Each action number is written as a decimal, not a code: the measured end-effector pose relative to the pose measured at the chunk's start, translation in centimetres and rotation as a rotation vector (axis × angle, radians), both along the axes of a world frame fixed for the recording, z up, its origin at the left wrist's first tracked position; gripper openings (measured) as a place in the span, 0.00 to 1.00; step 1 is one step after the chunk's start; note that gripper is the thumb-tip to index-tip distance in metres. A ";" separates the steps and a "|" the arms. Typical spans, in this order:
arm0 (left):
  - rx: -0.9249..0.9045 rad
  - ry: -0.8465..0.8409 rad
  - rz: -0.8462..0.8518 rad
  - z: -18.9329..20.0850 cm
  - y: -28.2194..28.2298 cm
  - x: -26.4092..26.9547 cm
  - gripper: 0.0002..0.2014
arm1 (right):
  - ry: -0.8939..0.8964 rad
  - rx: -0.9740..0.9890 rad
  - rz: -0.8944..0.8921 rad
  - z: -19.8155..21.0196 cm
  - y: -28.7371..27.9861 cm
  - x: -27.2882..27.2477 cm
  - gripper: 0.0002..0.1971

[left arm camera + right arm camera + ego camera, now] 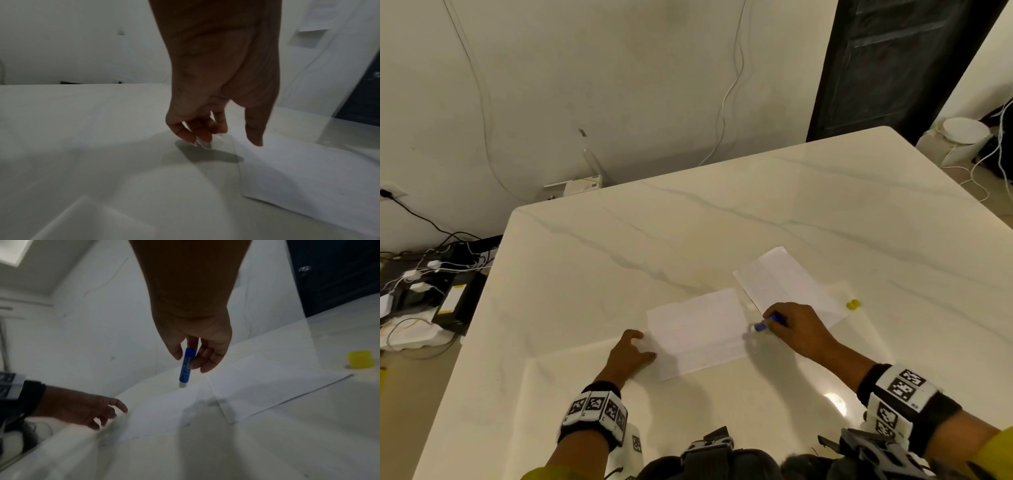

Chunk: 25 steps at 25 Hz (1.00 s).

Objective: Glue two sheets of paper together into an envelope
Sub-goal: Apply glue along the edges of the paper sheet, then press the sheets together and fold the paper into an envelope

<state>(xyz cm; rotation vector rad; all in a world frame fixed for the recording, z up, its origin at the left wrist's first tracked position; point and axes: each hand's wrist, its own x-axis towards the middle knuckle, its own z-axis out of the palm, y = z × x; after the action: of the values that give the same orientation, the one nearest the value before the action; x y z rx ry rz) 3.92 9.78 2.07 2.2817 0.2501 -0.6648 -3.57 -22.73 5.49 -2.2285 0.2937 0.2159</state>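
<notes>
Right hand (799, 330) clamps uncapped blue glue stick (186, 367), tip down by near white paper sheet (697, 332) for gluing; left hand (631, 353), fingers relaxed, steadies its edge.

Blue glue stick (186, 365), yellow cap (360, 359), white sheets (697, 332).

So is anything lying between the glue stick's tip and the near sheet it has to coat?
Nothing visible does. The right hand grips the glue stick tip-down at the right edge of the near sheet. The yellow cap sits off to the right, and the left hand rests at the sheet's left edge.
</notes>
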 end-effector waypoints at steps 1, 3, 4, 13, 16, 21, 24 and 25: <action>0.026 -0.090 -0.009 0.4 -1.2 0.2 0.22 | 0.009 0.228 -0.092 0.4 -0.2 0.4 0.08; -0.072 -0.209 -0.109 1.6 -4.2 0.3 0.22 | 0.099 0.694 -0.189 1.1 -0.1 1.0 0.12; -0.171 -0.208 -0.174 2.5 -6.0 0.3 0.21 | 0.139 0.875 -0.212 1.3 0.0 1.3 0.12; -0.603 -0.097 -0.297 5.1 -14.9 -0.1 0.08 | 0.219 0.992 -0.043 -0.5 1.5 0.5 0.10; -0.423 -0.073 -0.320 3.2 -14.3 -0.1 0.17 | -0.016 0.611 -0.202 -1.5 -0.9 -0.1 0.11; 0.190 -0.126 -0.604 0.2 -12.5 -0.3 0.31 | -0.242 0.246 -0.957 -5.3 -8.6 -2.2 0.10; 0.359 -0.148 -0.659 -0.7 -11.8 -0.8 0.37 | -0.141 -0.025 -1.044 -7.6 -11.2 -3.4 0.09; 0.378 -0.142 -0.664 -1.0 -11.6 -1.0 0.38 | -0.098 -0.088 -1.021 -8.0 -11.4 -3.6 0.09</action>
<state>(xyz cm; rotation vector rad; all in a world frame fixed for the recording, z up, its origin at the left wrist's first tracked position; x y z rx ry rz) 2.91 -1.84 1.03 2.7776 -0.5185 -0.8248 -7.19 -34.12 -2.55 -1.8908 1.3309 -0.4600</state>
